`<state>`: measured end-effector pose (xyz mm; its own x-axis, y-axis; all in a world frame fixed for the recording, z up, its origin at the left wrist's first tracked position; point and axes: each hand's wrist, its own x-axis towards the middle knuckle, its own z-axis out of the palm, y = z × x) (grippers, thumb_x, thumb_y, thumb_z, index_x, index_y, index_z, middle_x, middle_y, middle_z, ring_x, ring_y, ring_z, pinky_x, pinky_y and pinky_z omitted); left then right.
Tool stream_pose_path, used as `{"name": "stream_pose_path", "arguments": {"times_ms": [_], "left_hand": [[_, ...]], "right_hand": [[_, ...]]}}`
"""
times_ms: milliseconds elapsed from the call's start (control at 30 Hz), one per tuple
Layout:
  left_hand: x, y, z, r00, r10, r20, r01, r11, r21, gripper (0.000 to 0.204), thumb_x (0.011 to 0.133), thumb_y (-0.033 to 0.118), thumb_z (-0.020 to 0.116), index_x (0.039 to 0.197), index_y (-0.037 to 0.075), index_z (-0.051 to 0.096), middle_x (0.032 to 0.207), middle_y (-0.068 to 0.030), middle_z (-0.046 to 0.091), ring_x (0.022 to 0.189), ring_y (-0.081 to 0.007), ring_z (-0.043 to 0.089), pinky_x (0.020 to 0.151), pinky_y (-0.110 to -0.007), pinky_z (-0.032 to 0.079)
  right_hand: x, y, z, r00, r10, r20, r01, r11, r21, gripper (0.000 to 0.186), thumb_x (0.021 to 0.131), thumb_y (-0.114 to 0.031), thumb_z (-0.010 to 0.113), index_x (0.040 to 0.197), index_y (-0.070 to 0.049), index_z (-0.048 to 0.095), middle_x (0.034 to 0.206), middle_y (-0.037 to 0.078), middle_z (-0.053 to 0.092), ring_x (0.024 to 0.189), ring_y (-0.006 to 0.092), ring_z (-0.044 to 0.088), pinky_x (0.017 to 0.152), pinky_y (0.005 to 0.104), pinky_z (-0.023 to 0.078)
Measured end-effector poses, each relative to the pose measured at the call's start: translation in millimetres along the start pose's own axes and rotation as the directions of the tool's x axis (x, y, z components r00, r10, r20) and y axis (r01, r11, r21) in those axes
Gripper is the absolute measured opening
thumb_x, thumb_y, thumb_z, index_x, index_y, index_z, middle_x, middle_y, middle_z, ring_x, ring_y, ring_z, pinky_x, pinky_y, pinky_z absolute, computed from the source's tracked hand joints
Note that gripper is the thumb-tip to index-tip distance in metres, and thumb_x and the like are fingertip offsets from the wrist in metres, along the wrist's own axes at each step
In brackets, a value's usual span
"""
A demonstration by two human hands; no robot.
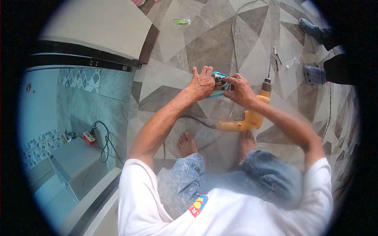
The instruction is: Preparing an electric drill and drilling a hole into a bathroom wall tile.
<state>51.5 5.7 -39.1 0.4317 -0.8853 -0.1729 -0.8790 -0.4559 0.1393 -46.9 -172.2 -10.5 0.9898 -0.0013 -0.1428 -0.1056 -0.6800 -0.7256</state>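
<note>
I crouch barefoot over a patterned tile floor. My left hand [202, 82] presses flat on a small blue and white package [217, 91] lying on the floor. My right hand [241, 89] pinches something small and dark at the package's right side; what it is cannot be made out. A yellow power drill [248, 118] lies on the floor under my right forearm, its bit [269, 70] pointing away from me. The drill's cord runs back between my feet.
A doorway on the left opens onto a blue-tiled room with a red and white power strip [89, 137] and a coiled cable. Small tools [277, 57] and a green-filled plastic bag [181, 22] lie on the floor. Another person's grey clogs [315, 74] stand at the right.
</note>
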Motion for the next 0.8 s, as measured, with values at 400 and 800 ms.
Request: {"name": "stream_pose_path", "arguments": {"times_ms": [400,800], "left_hand": [[-22.9,-5.6,-41.1,0.852,-0.164,-0.497,-0.078,0.899,-0.431,0.025,0.077,0.004,0.054,0.1,-0.005,0.054,0.116,-0.0217,0.048,0.11,-0.034,0.049,0.089,-0.04,0.043],[7.4,-95.3,-39.5,0.869,-0.495,-0.031,0.365,0.681,-0.635,0.024,0.091,0.018,0.042,0.103,-0.002,0.048,0.09,-0.0272,0.06,0.081,-0.041,0.061,0.075,-0.046,0.048]], "right_hand": [[4.5,1.0,-12.3,0.999,0.021,-0.045,-0.021,1.0,-0.006,0.045,0.07,-0.011,0.067,0.114,-0.001,0.062,0.106,0.019,0.054,0.094,0.0329,0.059,0.084,0.0403,0.049],[18.6,11.4,13.2,0.996,-0.053,0.075,0.067,0.978,-0.199,0.025,0.081,-0.011,0.06,0.103,-0.004,0.068,0.109,0.016,0.047,0.105,0.0329,0.049,0.078,0.0479,0.049]]}}
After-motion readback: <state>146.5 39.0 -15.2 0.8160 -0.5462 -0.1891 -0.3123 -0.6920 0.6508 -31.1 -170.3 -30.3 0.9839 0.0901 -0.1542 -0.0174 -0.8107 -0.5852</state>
